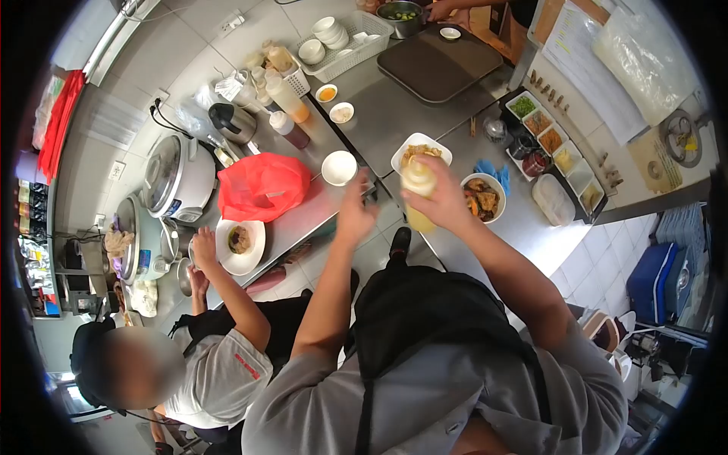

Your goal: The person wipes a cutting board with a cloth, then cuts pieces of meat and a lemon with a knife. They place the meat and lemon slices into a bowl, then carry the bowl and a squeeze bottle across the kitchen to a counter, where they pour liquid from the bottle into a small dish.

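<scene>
My right hand (pixel 441 196) is wrapped round a squeeze bottle (pixel 418 182) of pale yellow sauce, held upright in front of a square white bowl (pixel 406 155) of brownish food. Just right of the bottle stands a round white bowl (pixel 484 199) with dark, glossy pieces of food. My left hand (pixel 356 212) is raised beside the counter edge, fingers apart and slightly blurred, holding nothing. Close beyond its fingertips is a small empty white bowl (pixel 339 167). Blue crumpled gloves (pixel 493 173) lie behind the round bowl.
A co-worker (pixel 227 341) works at the left over a white plate (pixel 255 258), near a red plastic bag (pixel 262 186). Sauce bottles (pixel 287 98) stand at the back left. A dark tray (pixel 440 64) and a garnish rack (pixel 557 144) are farther back and right.
</scene>
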Demonstrator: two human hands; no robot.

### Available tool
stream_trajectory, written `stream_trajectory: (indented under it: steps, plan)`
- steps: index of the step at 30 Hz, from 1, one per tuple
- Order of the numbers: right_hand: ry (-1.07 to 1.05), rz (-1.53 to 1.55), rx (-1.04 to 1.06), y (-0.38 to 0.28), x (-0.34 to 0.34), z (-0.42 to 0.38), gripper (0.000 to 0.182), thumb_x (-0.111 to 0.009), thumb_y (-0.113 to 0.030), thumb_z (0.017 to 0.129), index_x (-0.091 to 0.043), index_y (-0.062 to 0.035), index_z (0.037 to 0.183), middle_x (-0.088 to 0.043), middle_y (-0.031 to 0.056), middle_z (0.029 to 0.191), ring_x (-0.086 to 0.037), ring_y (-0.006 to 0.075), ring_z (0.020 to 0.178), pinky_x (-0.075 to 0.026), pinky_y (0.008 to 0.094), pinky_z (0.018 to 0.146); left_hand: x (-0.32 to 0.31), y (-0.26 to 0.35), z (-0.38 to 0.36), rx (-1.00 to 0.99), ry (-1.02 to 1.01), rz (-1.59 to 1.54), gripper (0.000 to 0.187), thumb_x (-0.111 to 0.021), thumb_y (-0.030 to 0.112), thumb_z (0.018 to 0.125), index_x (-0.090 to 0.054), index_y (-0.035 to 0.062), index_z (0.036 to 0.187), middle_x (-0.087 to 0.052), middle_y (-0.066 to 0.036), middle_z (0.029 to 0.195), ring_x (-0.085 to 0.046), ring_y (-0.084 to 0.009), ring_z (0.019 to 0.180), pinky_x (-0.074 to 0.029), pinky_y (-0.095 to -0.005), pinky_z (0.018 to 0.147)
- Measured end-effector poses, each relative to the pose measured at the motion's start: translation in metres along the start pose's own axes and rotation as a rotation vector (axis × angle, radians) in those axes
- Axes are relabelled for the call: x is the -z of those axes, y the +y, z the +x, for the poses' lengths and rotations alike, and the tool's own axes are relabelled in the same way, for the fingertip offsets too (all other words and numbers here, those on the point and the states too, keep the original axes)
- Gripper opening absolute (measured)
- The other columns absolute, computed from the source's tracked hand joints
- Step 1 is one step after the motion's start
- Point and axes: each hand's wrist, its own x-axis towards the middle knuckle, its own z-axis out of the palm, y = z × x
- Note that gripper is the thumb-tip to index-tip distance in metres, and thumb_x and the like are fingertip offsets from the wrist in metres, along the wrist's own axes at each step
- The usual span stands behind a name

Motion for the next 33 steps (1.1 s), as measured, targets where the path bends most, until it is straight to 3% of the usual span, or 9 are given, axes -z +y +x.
stream_trajectory:
  steps: [1, 5, 11, 12, 15, 17, 21, 30, 33]
  plan:
    - [0.001, -0.026, 0.048, -0.008, -0.011, 0.009, 0.069, -0.084, -0.017, 0.077, -0.050, -0.0048, 0.137, -0.059, 0.0163, 0.124, -0.062, 0.0297, 0.111, -0.049, 0.0386, 0.099, -0.003, 0.016, -0.015, -0.213, -0.065, -0.098, 0.087, -0.071, 0.004, 0.076, -0.031, 0.0056, 0.153, -0.057, -0.023, 0.132, -0.060, -0.0329, 0.121, -0.049, -0.0421, 0.100]
    - [-0.072, 0.058, -0.019, -0.028, -0.054, 0.024, 0.073, -0.083, -0.024, 0.077, -0.048, -0.0080, 0.139, -0.057, 0.0195, 0.129, -0.059, 0.0384, 0.116, -0.047, 0.0430, 0.101, -0.010, 0.049, -0.034, -0.139, 0.139, -0.238, 0.094, -0.074, 0.002, 0.074, -0.023, -0.0005, 0.153, -0.051, -0.020, 0.140, -0.052, -0.0324, 0.131, -0.043, -0.0405, 0.109]
    - [-0.246, 0.037, -0.090, -0.032, -0.075, 0.028, 0.086, -0.080, -0.032, 0.080, -0.036, -0.0188, 0.153, -0.043, 0.0234, 0.148, -0.042, 0.0419, 0.137, -0.037, 0.0456, 0.114, -0.001, -0.007, -0.022, -0.056, 0.371, -0.219, 0.091, -0.079, 0.000, 0.070, -0.031, -0.0012, 0.148, -0.054, -0.020, 0.136, -0.057, -0.0334, 0.123, -0.045, -0.0408, 0.105]
    - [-0.254, 0.055, -0.109, -0.025, -0.071, 0.023, 0.092, -0.080, -0.032, 0.081, -0.030, -0.0187, 0.157, -0.035, 0.0250, 0.154, -0.036, 0.0441, 0.141, -0.033, 0.0453, 0.117, 0.007, -0.019, -0.017, -0.033, 0.334, -0.135, 0.091, -0.079, 0.002, 0.070, -0.032, -0.0004, 0.148, -0.055, -0.022, 0.134, -0.058, -0.0349, 0.122, -0.045, -0.0416, 0.105]
    - [-0.182, 0.192, -0.182, -0.005, -0.034, -0.010, 0.091, -0.080, -0.030, 0.083, -0.029, -0.0145, 0.157, -0.036, 0.0228, 0.155, -0.042, 0.0408, 0.139, -0.038, 0.0461, 0.114, 0.034, -0.057, -0.007, 0.109, 0.187, 0.137, 0.094, -0.081, 0.010, 0.068, -0.033, 0.0020, 0.148, -0.057, -0.025, 0.131, -0.059, -0.0398, 0.120, -0.047, -0.0441, 0.103]
    - [-0.115, 0.240, -0.388, -0.004, 0.000, -0.039, 0.089, -0.079, -0.023, 0.085, -0.028, -0.0098, 0.156, -0.040, 0.0193, 0.152, -0.050, 0.0336, 0.133, -0.045, 0.0458, 0.107, 0.052, -0.070, -0.002, 0.303, 0.046, 0.343, 0.096, -0.082, 0.015, 0.067, -0.032, 0.0038, 0.149, -0.058, -0.028, 0.130, -0.059, -0.0436, 0.119, -0.048, -0.0462, 0.102]
    - [0.057, 0.212, -0.438, 0.021, 0.063, -0.110, 0.084, -0.074, -0.013, 0.088, -0.026, -0.0082, 0.157, -0.047, 0.0147, 0.145, -0.057, 0.0253, 0.122, -0.050, 0.0393, 0.097, 0.065, -0.114, 0.016, 0.396, -0.034, 0.514, 0.094, -0.078, 0.027, 0.072, -0.032, 0.0088, 0.151, -0.056, -0.028, 0.134, -0.060, -0.0441, 0.118, -0.050, -0.0466, 0.100]
    - [0.435, 0.069, -0.710, 0.013, 0.168, -0.260, 0.074, -0.065, -0.008, 0.093, -0.026, -0.0100, 0.156, -0.048, 0.0168, 0.138, -0.060, 0.0230, 0.107, -0.052, 0.0357, 0.091, 0.080, -0.100, 0.044, 0.389, -0.258, 0.926, 0.075, -0.066, 0.028, 0.081, -0.037, 0.0120, 0.148, -0.068, -0.022, 0.118, -0.067, -0.0384, 0.110, -0.054, -0.0491, 0.093]
    - [0.485, -0.065, -0.771, 0.017, 0.185, -0.288, 0.071, -0.065, -0.014, 0.096, -0.029, -0.0107, 0.156, -0.050, 0.0195, 0.140, -0.062, 0.0228, 0.105, -0.051, 0.0359, 0.090, 0.082, -0.093, 0.068, 0.390, -0.366, 1.047, 0.070, -0.071, 0.026, 0.078, -0.044, 0.0099, 0.141, -0.067, -0.022, 0.123, -0.068, -0.0363, 0.111, -0.054, -0.0495, 0.092]
